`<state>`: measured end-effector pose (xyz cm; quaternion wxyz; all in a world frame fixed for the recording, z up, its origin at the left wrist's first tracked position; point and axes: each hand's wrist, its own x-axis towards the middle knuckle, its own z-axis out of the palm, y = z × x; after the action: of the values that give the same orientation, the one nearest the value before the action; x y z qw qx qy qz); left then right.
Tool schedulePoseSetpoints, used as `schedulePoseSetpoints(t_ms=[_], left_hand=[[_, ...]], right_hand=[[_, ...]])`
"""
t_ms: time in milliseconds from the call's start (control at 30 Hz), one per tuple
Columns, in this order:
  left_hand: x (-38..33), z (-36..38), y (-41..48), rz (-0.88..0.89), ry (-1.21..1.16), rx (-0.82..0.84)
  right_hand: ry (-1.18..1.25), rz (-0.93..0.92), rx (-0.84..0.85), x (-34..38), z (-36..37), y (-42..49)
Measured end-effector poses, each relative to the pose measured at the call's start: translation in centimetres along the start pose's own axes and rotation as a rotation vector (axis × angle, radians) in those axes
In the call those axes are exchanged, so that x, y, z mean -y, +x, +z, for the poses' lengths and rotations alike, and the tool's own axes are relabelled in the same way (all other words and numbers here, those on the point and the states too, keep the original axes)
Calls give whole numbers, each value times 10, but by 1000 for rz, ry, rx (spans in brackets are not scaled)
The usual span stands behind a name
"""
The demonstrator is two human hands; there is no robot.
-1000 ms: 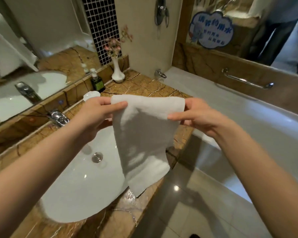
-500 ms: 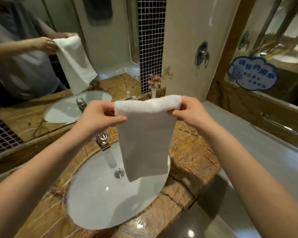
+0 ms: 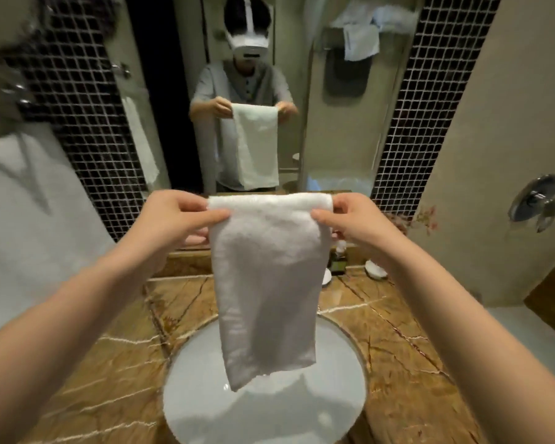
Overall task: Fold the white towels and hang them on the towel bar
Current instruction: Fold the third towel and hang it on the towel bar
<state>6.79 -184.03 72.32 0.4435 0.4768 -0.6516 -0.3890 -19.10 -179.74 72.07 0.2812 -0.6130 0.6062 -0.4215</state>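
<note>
A folded white towel hangs in front of me over the sink. My left hand pinches its top left corner, thumb on the near side. My right hand pinches the top right corner the same way. The towel's folded top edge runs level between both hands, and its lower end dangles above the basin. In the mirror a reflection shows a rack with towels heaped on it and another white towel hanging at the left.
A round white sink is set in a brown marble counter. Small bottles and a white vase stand at the counter's back. A chrome shower valve is on the right wall. Black mosaic tile flanks the mirror.
My view has swung left from the bathtub to face the mirror squarely. Both hands kept their pinch and raised the towel, which now hangs centred over the sink.
</note>
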Motion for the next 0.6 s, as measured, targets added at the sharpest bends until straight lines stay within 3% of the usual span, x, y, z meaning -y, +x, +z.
schedulePoseSetpoints(t_ms=[167,367,600], left_hand=[[-8,-40,-13,-80,-19,-169],[-22,-94,-28,-150,-91,-188],[-36,-150,-40,-62,-34,-188]], right_hand=[[119,-123,318,26,23,29],[20,-227,327,66,63,55],[96,-292,330,109,102,79]])
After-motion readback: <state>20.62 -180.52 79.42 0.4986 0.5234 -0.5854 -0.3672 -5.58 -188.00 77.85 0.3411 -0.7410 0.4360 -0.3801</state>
